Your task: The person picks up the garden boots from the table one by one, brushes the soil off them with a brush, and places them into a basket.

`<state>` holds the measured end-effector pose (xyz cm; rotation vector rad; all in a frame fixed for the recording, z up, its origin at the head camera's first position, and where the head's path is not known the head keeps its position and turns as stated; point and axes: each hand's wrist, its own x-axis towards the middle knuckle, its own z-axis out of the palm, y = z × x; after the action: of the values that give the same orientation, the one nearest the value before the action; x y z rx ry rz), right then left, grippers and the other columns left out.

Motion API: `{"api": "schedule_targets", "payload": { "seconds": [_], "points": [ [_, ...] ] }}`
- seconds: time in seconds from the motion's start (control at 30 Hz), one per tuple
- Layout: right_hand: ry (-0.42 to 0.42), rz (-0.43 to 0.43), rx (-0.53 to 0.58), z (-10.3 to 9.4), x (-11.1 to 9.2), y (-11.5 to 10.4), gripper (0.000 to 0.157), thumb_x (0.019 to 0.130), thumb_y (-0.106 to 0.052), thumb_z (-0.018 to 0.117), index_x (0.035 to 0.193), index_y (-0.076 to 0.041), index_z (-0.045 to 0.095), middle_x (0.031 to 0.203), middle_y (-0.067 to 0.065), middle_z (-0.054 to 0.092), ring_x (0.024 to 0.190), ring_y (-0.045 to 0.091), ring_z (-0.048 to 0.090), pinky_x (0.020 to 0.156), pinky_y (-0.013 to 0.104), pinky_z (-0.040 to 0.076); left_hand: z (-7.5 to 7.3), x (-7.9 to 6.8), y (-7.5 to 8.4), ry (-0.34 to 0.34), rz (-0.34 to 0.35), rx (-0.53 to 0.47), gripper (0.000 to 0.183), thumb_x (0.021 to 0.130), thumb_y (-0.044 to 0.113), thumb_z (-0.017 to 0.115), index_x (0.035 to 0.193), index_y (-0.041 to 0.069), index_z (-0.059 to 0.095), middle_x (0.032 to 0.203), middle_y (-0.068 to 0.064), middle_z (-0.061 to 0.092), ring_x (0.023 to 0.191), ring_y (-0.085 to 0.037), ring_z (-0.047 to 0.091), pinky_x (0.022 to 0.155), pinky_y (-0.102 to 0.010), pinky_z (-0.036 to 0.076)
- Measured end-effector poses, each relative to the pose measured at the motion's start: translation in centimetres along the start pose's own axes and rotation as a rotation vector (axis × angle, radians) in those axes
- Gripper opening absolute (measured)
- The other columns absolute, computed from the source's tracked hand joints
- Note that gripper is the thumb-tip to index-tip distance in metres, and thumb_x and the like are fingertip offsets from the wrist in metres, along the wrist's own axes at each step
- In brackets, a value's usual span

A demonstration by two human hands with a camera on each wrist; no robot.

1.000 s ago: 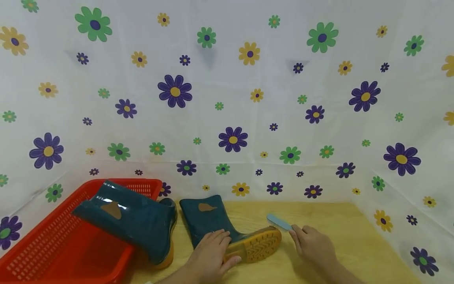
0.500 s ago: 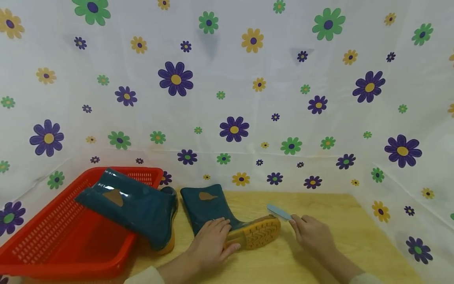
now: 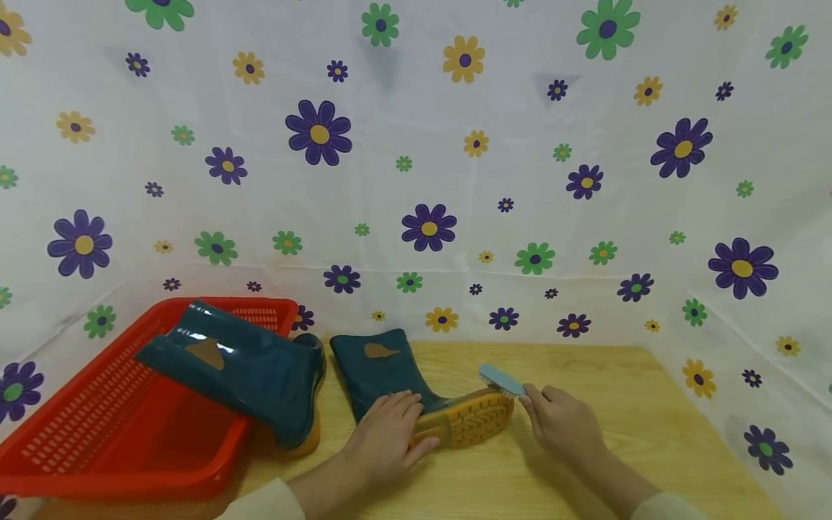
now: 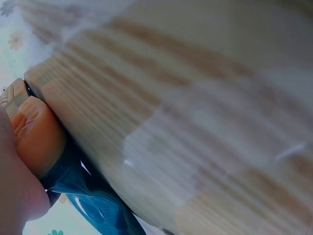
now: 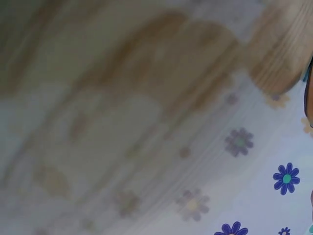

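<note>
A teal rain boot (image 3: 373,375) with a tan sole lies on its side on the wooden table, its sole facing me and its toe to the right. My left hand (image 3: 386,437) holds it at the ankle, fingers over the upper and thumb by the heel. In the left wrist view the tan heel (image 4: 41,139) shows beside that hand. My right hand (image 3: 567,426) grips the handle end of a light blue brush (image 3: 499,378), whose bristles meet the sole's upper edge at the toe. A brown patch (image 3: 380,351) marks the boot's shaft.
On the left, a second teal boot (image 3: 260,386) with a brown patch leans its shaft over the rim of a red plastic basket (image 3: 130,485). A white flowered sheet (image 3: 429,144) surrounds the wooden table (image 3: 624,404) at the back and sides.
The brush has moved slightly left and onto the toe edge, with its bristles now showing. The head view has tilted down. The left hand and boot keep their place.
</note>
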<state>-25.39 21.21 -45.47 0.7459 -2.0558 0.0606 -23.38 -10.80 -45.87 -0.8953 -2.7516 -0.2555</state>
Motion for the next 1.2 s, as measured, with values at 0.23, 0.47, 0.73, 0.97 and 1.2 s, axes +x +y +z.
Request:
{"api": "schedule_targets", "payload": {
  "seconds": [0.23, 0.47, 0.73, 0.97, 1.2],
  "points": [
    [-0.014, 0.075, -0.036, -0.2, 0.2, 0.1, 0.066, 0.11, -0.04, 0.021, 0.095, -0.002, 0.073, 0.063, 0.007, 0.057, 0.049, 0.018, 0.052, 0.037, 0.028, 0.04, -0.2, 0.0, 0.0, 0.002, 0.002, 0.009, 0.061, 0.102, 0.059, 0.038, 0.128, 0.009, 0.062, 0.139, -0.009, 0.059, 0.133, -0.029, 0.052, 0.108, -0.049, 0.042],
    [-0.008, 0.009, 0.013, -0.3, 0.7, -0.7, 0.061, 0.11, -0.037, 0.026, 0.098, -0.002, 0.074, 0.063, 0.005, 0.057, 0.047, 0.012, 0.047, 0.038, 0.021, 0.037, -0.3, -0.2, -0.1, -0.001, -0.015, 0.018, 0.06, 0.102, 0.059, 0.04, 0.127, 0.01, 0.063, 0.139, -0.009, 0.059, 0.133, -0.028, 0.052, 0.108, -0.049, 0.042],
    [0.001, 0.028, 0.015, -0.3, 0.7, -0.9, 0.062, 0.11, -0.039, 0.025, 0.096, -0.004, 0.074, 0.061, 0.004, 0.057, 0.047, 0.013, 0.048, 0.037, 0.022, 0.037, -0.1, -0.3, 0.1, 0.0, -0.008, 0.014, 0.058, 0.102, 0.058, 0.041, 0.127, 0.011, 0.063, 0.139, -0.008, 0.06, 0.133, -0.028, 0.053, 0.108, -0.049, 0.043],
    [0.016, 0.056, 0.003, -0.7, 1.0, -1.1, 0.063, 0.11, -0.038, 0.026, 0.094, -0.002, 0.074, 0.061, 0.005, 0.057, 0.047, 0.016, 0.049, 0.036, 0.026, 0.038, 0.1, -0.3, 0.1, 0.01, -0.006, 0.011, 0.059, 0.102, 0.059, 0.04, 0.127, 0.01, 0.063, 0.139, -0.008, 0.059, 0.133, -0.028, 0.052, 0.107, -0.049, 0.043],
    [0.0, 0.035, 0.036, -1.2, 1.5, -1.4, 0.059, 0.11, -0.038, 0.028, 0.096, -0.003, 0.073, 0.062, 0.004, 0.055, 0.048, 0.014, 0.046, 0.038, 0.024, 0.037, 0.0, 0.0, 0.2, 0.015, 0.0, 0.0, 0.06, 0.101, 0.059, 0.04, 0.127, 0.01, 0.063, 0.139, -0.009, 0.06, 0.133, -0.028, 0.052, 0.108, -0.049, 0.042]
  ]
}}
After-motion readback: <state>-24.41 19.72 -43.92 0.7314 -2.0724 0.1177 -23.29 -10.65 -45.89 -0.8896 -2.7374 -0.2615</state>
